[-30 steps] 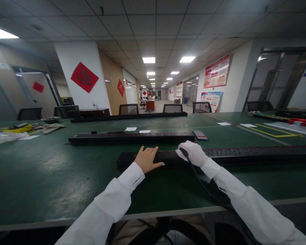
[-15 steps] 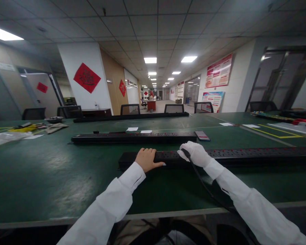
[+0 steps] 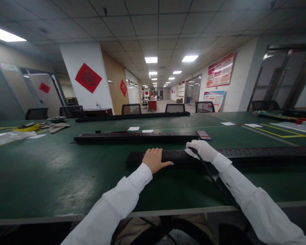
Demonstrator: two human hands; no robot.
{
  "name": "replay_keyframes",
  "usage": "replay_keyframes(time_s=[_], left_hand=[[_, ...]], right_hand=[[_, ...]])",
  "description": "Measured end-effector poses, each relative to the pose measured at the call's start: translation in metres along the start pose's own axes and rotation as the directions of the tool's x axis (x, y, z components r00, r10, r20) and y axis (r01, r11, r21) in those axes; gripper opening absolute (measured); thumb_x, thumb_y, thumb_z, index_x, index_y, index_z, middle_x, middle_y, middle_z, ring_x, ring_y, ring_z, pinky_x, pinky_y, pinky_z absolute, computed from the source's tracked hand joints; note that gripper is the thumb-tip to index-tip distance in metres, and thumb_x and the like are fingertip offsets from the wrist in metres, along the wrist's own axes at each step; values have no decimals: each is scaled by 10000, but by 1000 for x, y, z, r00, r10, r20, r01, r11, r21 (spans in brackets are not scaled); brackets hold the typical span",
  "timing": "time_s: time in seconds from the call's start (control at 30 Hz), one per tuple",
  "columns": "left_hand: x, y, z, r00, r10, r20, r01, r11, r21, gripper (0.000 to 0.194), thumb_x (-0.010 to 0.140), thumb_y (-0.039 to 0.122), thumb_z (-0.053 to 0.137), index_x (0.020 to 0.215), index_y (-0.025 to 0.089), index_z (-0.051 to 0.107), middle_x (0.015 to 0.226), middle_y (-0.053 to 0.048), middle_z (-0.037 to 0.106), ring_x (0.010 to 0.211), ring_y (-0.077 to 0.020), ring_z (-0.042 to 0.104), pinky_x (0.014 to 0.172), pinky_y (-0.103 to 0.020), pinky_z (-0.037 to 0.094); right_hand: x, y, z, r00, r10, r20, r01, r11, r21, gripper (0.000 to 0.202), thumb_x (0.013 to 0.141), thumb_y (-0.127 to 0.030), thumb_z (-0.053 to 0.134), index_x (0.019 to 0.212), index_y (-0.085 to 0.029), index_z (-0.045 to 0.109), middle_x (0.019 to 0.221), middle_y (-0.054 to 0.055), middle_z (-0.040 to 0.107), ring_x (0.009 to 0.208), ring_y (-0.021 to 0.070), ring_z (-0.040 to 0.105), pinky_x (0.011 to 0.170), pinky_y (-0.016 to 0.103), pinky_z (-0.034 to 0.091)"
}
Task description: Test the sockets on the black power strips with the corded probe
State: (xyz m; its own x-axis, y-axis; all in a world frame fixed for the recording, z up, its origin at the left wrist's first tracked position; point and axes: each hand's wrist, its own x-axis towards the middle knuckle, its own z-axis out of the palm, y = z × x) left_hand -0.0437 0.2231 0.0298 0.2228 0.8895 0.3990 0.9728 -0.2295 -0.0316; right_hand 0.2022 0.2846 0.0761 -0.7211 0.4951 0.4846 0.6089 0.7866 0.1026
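A long black power strip with red switches lies across the green table in front of me. My bare left hand rests palm-down on its left part, fingers curled over the top. My right hand, in a white glove, sits on the strip a little further right and grips a black cable that trails back under my right sleeve to the table's near edge. Whether a plug is in the gloved hand is hidden.
A second power strip lies behind the first, and a third near the far edge. A phone and paper slips lie between them. Clutter sits at the far left. Chairs line the far side.
Both hands have stayed on the near strip. The view has shifted slightly, so strip and hands appear a little further right than before.
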Motion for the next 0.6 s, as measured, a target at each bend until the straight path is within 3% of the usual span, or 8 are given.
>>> replay_keyframes(time_s=[0.3,0.37,0.5,0.6], left_hand=[[2,5,-4,1000,4,-2,-4,1000,-10,836,651,800,244,1074,133,519,939,-136,601,881,-280,544,787,-402,370],[1,4,-5,1000,13,-1,-13,1000,-11,841,653,796,249,1093,129,509,951,-139,601,891,-285,544,789,-405,372],[1,2,-4,999,43,9,-42,999,-5,848,676,779,241,1153,118,473,1015,-153,589,932,-291,539,807,-405,370],[0,1,-2,998,65,18,-66,998,18,862,691,767,236,1201,100,433,1071,-168,569,963,-294,529,829,-403,364]], right_hand=[[-3,-1,11,977,102,-185,-99,995,28,337,839,-391,387,701,-187,616,634,34,574,627,118,530,632,219,349],[-2,-1,7,947,186,-263,-150,977,154,348,859,-389,350,725,-191,603,640,25,580,622,117,539,628,217,368],[0,-5,-5,834,366,-414,-180,888,422,340,887,-378,296,815,-195,574,766,28,603,700,125,562,645,212,398],[3,-13,-5,873,321,-367,-158,899,409,333,881,-380,317,784,-195,576,763,24,601,711,122,561,666,206,394]])
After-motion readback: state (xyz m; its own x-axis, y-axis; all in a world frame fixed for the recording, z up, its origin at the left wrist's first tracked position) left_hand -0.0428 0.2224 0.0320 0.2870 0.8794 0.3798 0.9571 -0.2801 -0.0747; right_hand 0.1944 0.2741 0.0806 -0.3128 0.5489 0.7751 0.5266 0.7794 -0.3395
